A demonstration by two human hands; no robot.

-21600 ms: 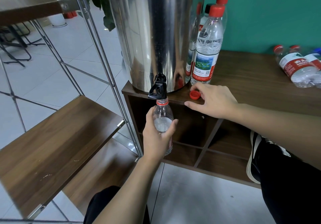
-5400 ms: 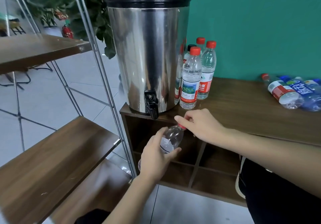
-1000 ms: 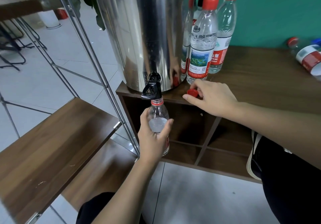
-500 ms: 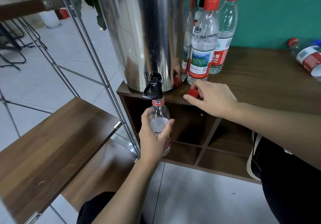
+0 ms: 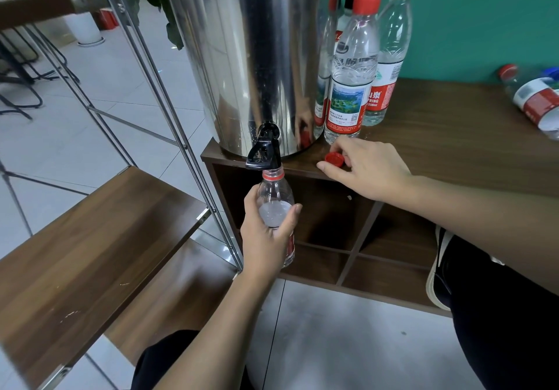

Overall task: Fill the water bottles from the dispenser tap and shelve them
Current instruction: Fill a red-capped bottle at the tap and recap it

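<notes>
1 bottle (image 5: 276,208) under tap (image 5: 263,154) (left hand (image 5: 266,238) gripping), seemingly part-filled.

I see a brown wooden cabinet (image 5: 453,135) carrying the steel dispenser (image 5: 251,57) at its left end. Capped bottles (image 5: 351,66) stand just beside it. A red cap (image 5: 334,159) lies near the front edge. More bottles (image 5: 535,99) lie flat at far right.
</notes>
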